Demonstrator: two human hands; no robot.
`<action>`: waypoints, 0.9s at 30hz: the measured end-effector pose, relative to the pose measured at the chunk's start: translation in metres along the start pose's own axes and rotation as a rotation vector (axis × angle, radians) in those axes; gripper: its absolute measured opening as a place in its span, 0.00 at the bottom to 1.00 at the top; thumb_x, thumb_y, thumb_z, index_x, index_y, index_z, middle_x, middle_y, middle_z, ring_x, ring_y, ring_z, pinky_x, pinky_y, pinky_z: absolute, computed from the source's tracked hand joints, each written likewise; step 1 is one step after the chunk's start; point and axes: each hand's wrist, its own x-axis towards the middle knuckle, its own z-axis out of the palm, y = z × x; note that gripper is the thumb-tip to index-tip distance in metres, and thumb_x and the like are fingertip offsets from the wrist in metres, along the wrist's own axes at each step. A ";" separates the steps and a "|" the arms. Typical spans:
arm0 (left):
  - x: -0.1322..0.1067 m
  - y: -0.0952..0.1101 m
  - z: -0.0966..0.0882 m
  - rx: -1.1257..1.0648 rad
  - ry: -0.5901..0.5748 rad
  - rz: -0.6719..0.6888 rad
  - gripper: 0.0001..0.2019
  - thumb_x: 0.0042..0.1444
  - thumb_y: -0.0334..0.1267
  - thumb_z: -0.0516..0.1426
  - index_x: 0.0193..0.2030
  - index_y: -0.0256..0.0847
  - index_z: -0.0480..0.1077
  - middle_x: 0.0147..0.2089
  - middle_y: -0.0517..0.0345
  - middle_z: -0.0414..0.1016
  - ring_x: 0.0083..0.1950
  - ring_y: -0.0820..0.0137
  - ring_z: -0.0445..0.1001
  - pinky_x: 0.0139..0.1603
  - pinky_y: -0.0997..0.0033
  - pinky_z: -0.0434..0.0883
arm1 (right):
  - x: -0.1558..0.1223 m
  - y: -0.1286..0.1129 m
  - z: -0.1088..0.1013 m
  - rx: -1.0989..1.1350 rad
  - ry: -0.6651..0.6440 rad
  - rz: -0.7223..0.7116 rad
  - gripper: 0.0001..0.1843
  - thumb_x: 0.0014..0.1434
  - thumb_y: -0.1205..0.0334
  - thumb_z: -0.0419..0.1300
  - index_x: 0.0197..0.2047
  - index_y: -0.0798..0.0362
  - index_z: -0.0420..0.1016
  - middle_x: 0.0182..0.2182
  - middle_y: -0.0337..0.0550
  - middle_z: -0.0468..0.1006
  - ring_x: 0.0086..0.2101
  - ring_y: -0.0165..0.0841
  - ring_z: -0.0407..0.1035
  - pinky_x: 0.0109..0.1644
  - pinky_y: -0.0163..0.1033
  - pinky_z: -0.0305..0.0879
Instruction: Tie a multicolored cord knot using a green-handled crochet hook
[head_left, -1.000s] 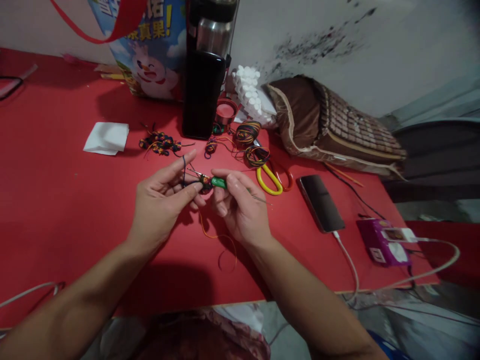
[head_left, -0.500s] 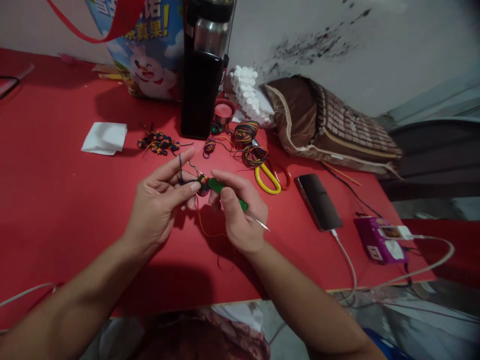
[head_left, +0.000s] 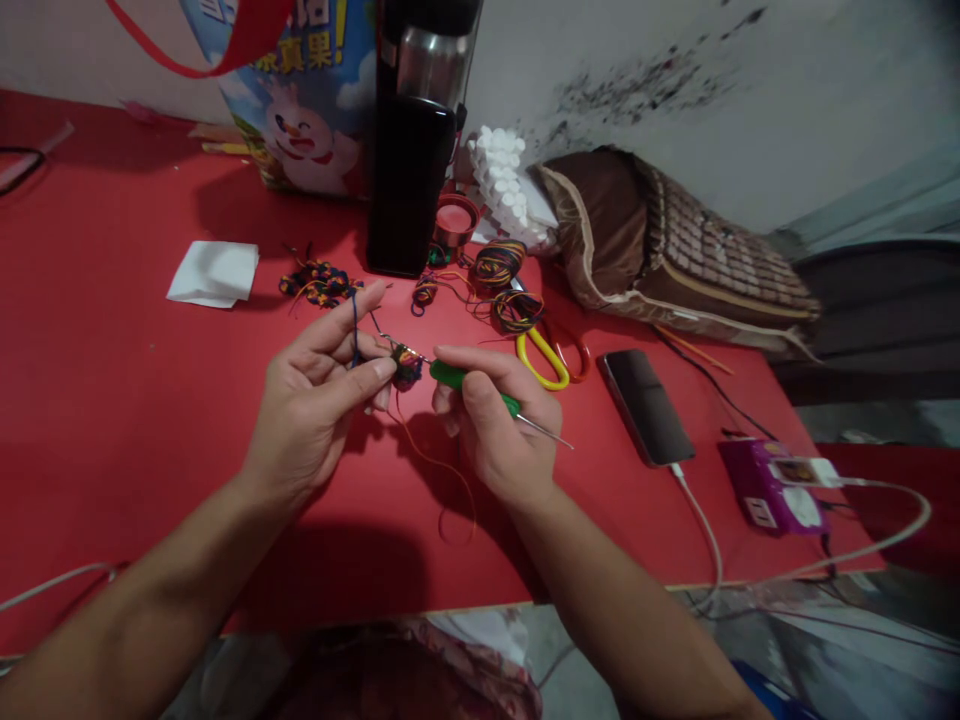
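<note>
My left hand (head_left: pixel 319 395) pinches a small multicoloured crocheted piece (head_left: pixel 406 366) between thumb and fingers, with a dark blue thread looped over the raised index finger. My right hand (head_left: pixel 491 420) grips a green-handled crochet hook (head_left: pixel 480 390); its metal tip points into the piece and its rear metal end sticks out to the right. An orange thread (head_left: pixel 442 470) trails from the piece down onto the red table (head_left: pixel 112 380). Both hands hover just above the table.
Yellow-handled scissors (head_left: pixel 544 358), yarn coils (head_left: pixel 496 262), finished knotted pieces (head_left: pixel 319 282) and a white tissue (head_left: pixel 214 272) lie behind the hands. A black flask (head_left: pixel 409 170), a printed bag (head_left: pixel 300 110), a brown cushion (head_left: pixel 660 250), a phone (head_left: pixel 646 405) and a purple charger (head_left: pixel 772 490) stand around.
My right hand has shifted its grip along the hook and drawn it slightly right, so more of the rear metal end shows. My left hand holds the piece in nearly the same place.
</note>
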 end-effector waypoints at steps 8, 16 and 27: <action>0.000 0.000 -0.004 0.086 0.001 0.065 0.25 0.50 0.28 0.73 0.55 0.55 0.85 0.34 0.62 0.78 0.32 0.73 0.72 0.36 0.72 0.76 | 0.001 -0.003 -0.003 -0.001 -0.004 -0.002 0.11 0.69 0.49 0.67 0.50 0.42 0.87 0.27 0.37 0.79 0.24 0.30 0.67 0.29 0.40 0.70; -0.001 0.000 -0.006 0.100 -0.031 0.092 0.26 0.54 0.29 0.73 0.59 0.57 0.84 0.35 0.64 0.79 0.32 0.76 0.71 0.40 0.73 0.76 | 0.003 -0.003 -0.008 -0.051 -0.045 -0.060 0.10 0.70 0.52 0.67 0.51 0.40 0.88 0.31 0.37 0.83 0.23 0.28 0.68 0.30 0.40 0.69; -0.002 0.000 -0.011 0.150 -0.069 0.172 0.27 0.59 0.30 0.72 0.63 0.55 0.81 0.36 0.65 0.79 0.39 0.78 0.75 0.47 0.81 0.75 | 0.009 -0.007 -0.017 -0.158 -0.097 -0.161 0.10 0.71 0.55 0.67 0.51 0.39 0.89 0.32 0.39 0.84 0.25 0.30 0.70 0.35 0.42 0.73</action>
